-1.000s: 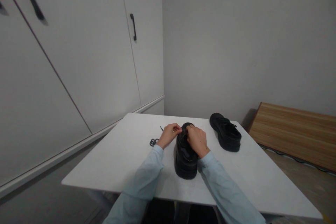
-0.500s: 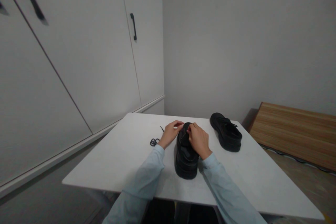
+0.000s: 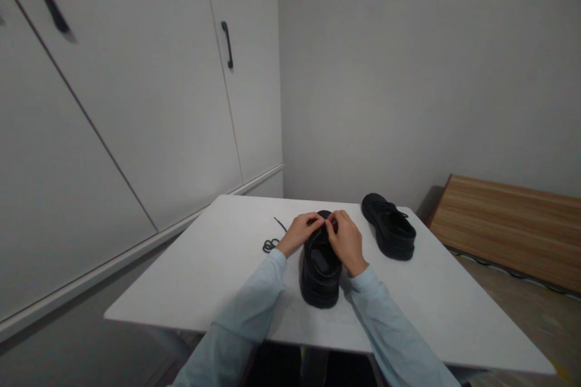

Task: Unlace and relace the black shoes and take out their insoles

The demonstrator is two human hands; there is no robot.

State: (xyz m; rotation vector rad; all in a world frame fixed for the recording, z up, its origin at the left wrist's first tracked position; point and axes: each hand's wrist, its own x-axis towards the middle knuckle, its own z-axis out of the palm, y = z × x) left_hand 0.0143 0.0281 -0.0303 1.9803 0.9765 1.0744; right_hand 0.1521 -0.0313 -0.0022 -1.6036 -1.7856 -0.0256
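Observation:
A black shoe [image 3: 320, 287] stands on the white table with its heel toward me and its toe pointing away. Over its front, my left hand [image 3: 302, 234] and my right hand [image 3: 347, 243] meet, fingertips almost touching. Both are closed in a pinch at the lacing area; whatever lies between the fingertips is too small to make out. To the left, a dark shoelace [image 3: 271, 246] lies loosely coiled on the table, with one stretch running behind my left hand. The hands hide the shoe's eyelets and part of its tongue.
A second black shoe [image 3: 391, 231], with a lace in it, rests at the table's back right. The white table [image 3: 195, 278] stands near white cabinets [image 3: 181, 103] on the left and a grey wall behind. A wood-grain board [image 3: 508, 227] is at the right.
My left hand has shifted right, its fingertips now meeting those of my right hand over the shoe's front. Beside the left hand, the loose lace has moved slightly.

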